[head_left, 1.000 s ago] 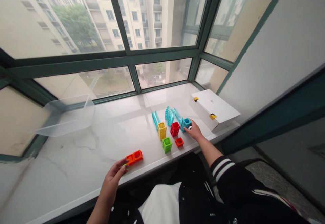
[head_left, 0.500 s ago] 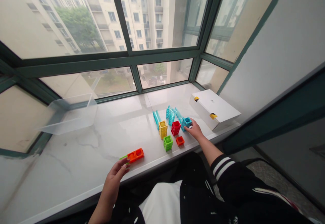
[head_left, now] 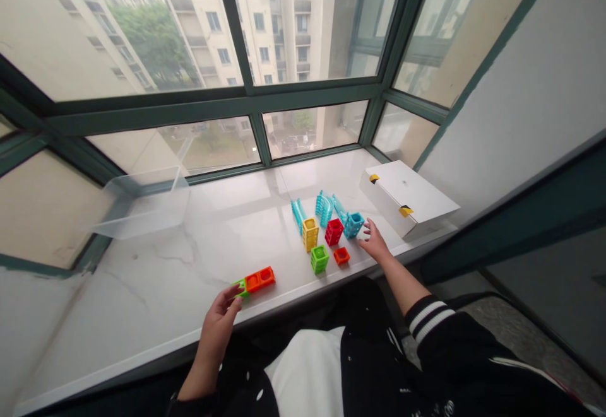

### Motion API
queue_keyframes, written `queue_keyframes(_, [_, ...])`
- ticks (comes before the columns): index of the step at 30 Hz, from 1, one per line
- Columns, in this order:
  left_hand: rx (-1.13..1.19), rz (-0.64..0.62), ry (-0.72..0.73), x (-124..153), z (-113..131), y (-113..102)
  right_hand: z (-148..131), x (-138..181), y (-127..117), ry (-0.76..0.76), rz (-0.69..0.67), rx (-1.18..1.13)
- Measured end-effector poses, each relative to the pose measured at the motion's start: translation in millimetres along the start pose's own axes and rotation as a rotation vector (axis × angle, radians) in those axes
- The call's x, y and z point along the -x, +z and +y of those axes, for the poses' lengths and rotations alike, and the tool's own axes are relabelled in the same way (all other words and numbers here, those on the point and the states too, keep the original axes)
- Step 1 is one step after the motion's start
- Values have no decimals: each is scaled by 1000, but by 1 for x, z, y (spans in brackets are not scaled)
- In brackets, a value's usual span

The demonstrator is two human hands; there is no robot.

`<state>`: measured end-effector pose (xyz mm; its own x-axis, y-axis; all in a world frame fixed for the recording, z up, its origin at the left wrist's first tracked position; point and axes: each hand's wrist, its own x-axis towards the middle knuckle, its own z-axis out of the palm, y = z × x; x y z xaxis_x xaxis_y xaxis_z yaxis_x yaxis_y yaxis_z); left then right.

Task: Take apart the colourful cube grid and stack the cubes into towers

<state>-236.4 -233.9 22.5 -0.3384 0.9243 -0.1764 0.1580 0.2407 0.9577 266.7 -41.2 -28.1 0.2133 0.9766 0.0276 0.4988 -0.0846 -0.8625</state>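
Observation:
My right hand (head_left: 376, 241) is open just right of a blue toy block stack (head_left: 353, 225), with a small gap between them. My left hand (head_left: 220, 317) is open, thumb and fingers apart, beside a green block (head_left: 242, 287); its fingertips partly cover that block, and I cannot tell whether they touch it. Two orange blocks (head_left: 260, 279) lie in line with the green one. Between my hands stand a yellow block stack (head_left: 310, 234), a red stack (head_left: 334, 232), a green stack (head_left: 319, 258) and a single orange-red block (head_left: 341, 255).
Behind the stacks lie clear blue track pieces, including a straight one (head_left: 298, 215) and a curved one (head_left: 324, 207). A white box (head_left: 416, 191) sits at the right on the marble sill (head_left: 180, 284). A transparent plastic bin (head_left: 146, 212) stands at the back left by the window.
My right hand has let go of the blue stack and moved slightly right of it. My left hand has shifted a little, showing more of the green block. The view has tilted slightly.

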Motion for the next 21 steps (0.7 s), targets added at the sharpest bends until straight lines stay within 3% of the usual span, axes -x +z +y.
queue_keyframes(3, [-82, 58, 39, -4, -8, -1, 15, 19, -10, 71, 45, -32])
queue_keyframes(7, [-253, 184, 122, -16, -18, -1, 17, 39, -31, 106, 222, -44])
queue_keyframes(10, [-448, 157, 241, -27, -21, 3, -12, 50, -42, 48, 317, -87])
queue_keyframes(13, [-635, 71, 351, -36, -22, 13, -67, 66, -38, -162, 333, -125])
queue_keyframes(15, [-752, 21, 373, -41, -22, 21, -109, 82, -25, -397, 254, -87])
queue_keyframes(17, [-860, -23, 345, -45, -21, 28, -148, 102, -5, -619, 54, -70])
queue_keyframes(21, [-1002, -100, 297, -46, -15, 33, -198, 141, 49, -827, -387, 0])
